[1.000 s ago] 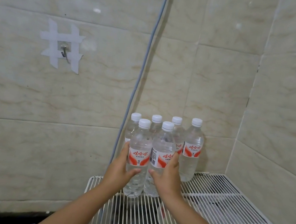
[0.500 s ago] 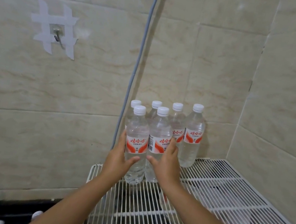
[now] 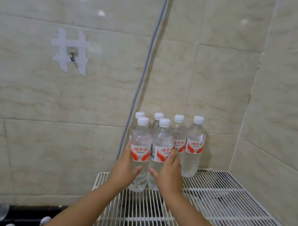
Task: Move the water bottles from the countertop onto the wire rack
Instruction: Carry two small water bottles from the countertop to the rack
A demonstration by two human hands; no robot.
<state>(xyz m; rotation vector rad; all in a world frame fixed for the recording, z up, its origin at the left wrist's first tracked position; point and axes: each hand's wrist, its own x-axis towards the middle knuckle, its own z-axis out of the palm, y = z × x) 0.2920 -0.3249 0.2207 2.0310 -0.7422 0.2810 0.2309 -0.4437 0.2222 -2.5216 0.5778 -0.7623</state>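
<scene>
Head view: six water bottles crowd the wire rack's back-left corner, left hand and right hand each wrapped around a front bottle, right side bare.

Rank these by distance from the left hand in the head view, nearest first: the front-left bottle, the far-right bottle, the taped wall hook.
1. Front-left bottle: the left hand is wrapped on its left side, touching.
2. Far-right bottle: right end of the back row on the wire rack, past the right hand.
3. Taped wall hook: high on the wall, up and left.
</scene>
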